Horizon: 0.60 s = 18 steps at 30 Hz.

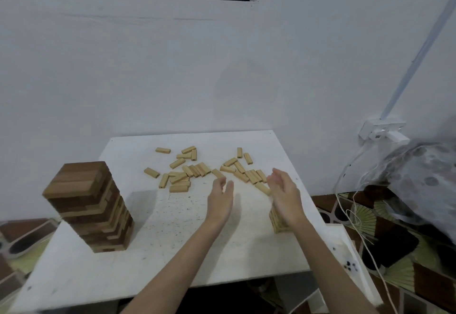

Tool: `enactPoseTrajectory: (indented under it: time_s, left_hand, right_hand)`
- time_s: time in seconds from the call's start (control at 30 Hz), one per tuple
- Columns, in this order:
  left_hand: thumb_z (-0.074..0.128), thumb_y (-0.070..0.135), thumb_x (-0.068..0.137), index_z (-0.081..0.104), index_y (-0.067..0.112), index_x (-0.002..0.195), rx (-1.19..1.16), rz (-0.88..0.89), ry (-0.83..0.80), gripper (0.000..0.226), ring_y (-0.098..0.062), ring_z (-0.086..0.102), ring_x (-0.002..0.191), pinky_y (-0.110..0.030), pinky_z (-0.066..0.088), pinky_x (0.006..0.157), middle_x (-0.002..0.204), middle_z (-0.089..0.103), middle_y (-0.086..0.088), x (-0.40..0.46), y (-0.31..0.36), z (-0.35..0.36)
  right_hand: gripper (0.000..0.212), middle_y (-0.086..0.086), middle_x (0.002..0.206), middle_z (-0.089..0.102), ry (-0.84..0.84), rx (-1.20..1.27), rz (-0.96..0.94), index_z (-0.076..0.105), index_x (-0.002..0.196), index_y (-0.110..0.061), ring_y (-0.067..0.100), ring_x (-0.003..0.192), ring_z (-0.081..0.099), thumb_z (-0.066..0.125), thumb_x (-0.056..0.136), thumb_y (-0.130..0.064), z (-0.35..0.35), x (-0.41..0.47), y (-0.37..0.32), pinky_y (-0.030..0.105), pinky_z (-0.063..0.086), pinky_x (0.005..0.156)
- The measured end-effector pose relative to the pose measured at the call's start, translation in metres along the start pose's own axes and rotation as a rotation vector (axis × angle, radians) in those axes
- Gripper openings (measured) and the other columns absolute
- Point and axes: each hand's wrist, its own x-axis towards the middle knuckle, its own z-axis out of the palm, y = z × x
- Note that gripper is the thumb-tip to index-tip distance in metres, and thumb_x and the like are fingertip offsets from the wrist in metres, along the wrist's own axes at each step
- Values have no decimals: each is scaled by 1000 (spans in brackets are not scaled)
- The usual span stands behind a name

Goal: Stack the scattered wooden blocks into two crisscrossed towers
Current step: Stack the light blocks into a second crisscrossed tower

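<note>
Several small light wooden blocks (187, 173) lie scattered on the far half of the white table (172, 252). A tall crisscrossed tower of brown blocks (91, 205) stands at the left. A short stack of light blocks (277, 223) rises at the right, mostly hidden behind my right hand and wrist. My left hand (220, 197) hovers over the table middle, fingers relaxed, holding nothing. Just short of the nearest loose blocks, my right hand (283, 192) is held above the short stack, palm turned left, fingers straight and empty.
A white wall backs the table. At the right, a wall socket (381, 131) with white cables (355, 215) trailing down, a patterned cloth bundle (424, 180), and a patterned floor (385, 244) below the table's right edge.
</note>
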Motion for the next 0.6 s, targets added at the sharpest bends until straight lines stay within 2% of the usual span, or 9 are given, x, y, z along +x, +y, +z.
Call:
enactPoseTrajectory:
  time_s: [0.1,0.2,0.27,0.37,0.43,0.53,0.6]
  left_hand:
    - [37,20,100,44,9,135,174,76,155,37,-21,43,128,-33,33,106,138,48,-7,33,-21,-33]
    - [40,22,98,47,12,133,406,79,303,36,-24,44,126,-41,36,104,135,51,-7,67,-37,-55]
    - [40,29,98,38,14,139,598,36,382,44,-27,28,138,-46,26,109,148,36,-8,88,-45,-69]
    - [29,47,98,14,21,150,731,-139,450,60,-28,-7,145,-57,4,112,159,-2,-5,120,-58,-88]
    - [24,56,95,7,23,151,695,-218,484,67,-32,-15,143,-61,-3,110,158,-10,-7,138,-65,-96]
    - [18,66,90,2,28,151,694,-277,479,74,-36,-16,142,-67,-2,106,158,-10,-7,171,-69,-104]
    - [16,71,86,0,31,151,742,-266,447,77,-38,-16,142,-70,-3,105,158,-11,-6,190,-70,-106]
  right_hand:
    - [43,1,145,42,-35,-100,-62,41,141,-14,19,134,39,45,100,-24,47,17,-2,28,31,108]
    - [54,9,158,16,-4,-393,-46,29,147,-17,30,146,11,42,99,-38,92,41,7,49,12,116]
    - [63,11,160,-7,46,-656,9,14,152,-23,34,145,-10,34,98,-50,113,58,15,60,0,112]
    - [73,16,156,-23,119,-759,86,-2,152,-25,39,142,-22,27,95,-60,129,87,28,68,-6,107]
    - [76,19,156,-18,182,-781,100,4,153,-24,42,142,-17,32,93,-61,133,105,35,71,-3,105]
    - [73,22,158,1,246,-808,27,26,150,-23,47,143,-2,35,91,-65,142,132,46,77,3,99]
    - [75,21,158,7,231,-812,-47,30,149,-26,48,142,1,28,88,-70,148,149,51,77,-4,97]
